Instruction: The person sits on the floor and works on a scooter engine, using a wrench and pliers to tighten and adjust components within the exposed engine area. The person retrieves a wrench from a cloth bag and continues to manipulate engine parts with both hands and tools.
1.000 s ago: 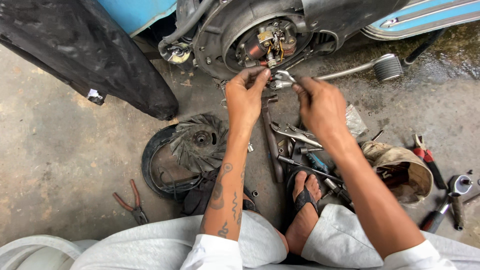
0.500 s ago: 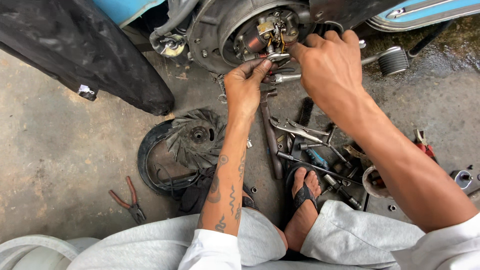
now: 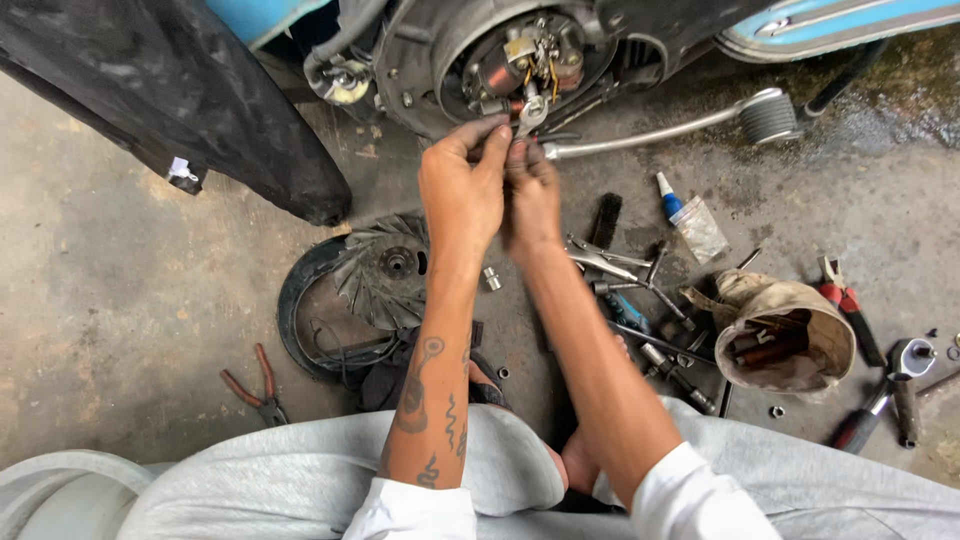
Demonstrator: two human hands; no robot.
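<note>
My left hand and my right hand are pressed together just below the open engine side of a blue scooter. The fingertips of both pinch a small metal tool. Its tip points up at the exposed stator plate, with its coils and wires, inside the round engine housing. The part of the tool inside my fingers is hidden. My left forearm is tattooed.
On the concrete lie a finned flywheel fan on a black ring cover, red pliers, wrenches, a blue-capped tube, a cloth tool bag and a ratchet. A kick lever juts right. A black panel leans at left.
My right hand has come down and left from the engine housing to join my left hand on the tool. The view has shifted slightly.
</note>
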